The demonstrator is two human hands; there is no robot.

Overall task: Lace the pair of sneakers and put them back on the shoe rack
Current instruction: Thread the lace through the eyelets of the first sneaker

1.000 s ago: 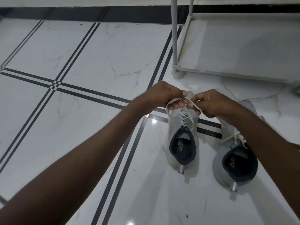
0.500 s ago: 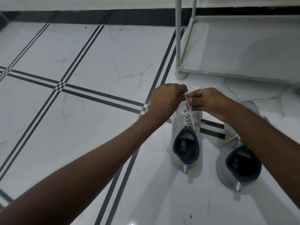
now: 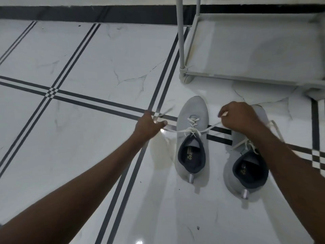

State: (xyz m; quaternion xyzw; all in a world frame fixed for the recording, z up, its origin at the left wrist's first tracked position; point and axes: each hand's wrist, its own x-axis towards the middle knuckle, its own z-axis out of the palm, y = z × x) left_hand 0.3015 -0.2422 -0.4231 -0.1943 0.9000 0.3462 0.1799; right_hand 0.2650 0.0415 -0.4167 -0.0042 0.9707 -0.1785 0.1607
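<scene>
On the tiled floor, just in front of the shoe rack's near-left leg, the two grey sneakers stand side by side with toes toward the rack. Half a second ago both hands were bunched together over the tongue of the left sneaker; now they are drawn apart to either side, and the white lace runs taut in a nearly straight line across the shoe's throat. That reads as a knot or crossing being pulled snug, so the lacing of this shoe looks close to finished, though whether a bow is formed cannot be told from here.

The left hand sits over the dark double stripe in the tiles, to the left of the shoe, with fingers curled and thumb pressed in, pinching its end of the lace; a loose tail sticks out beyond the knuckles, blurred. The right hand is closed too, fingers folded down around the other end, and it hovers between the two shoes, partly covering the toe of the right sneaker.

The right sneaker's own lace lies loose over its side, apparently untied. The shoe rack shows a bare bottom shelf, with neither shoe on it yet.
</scene>
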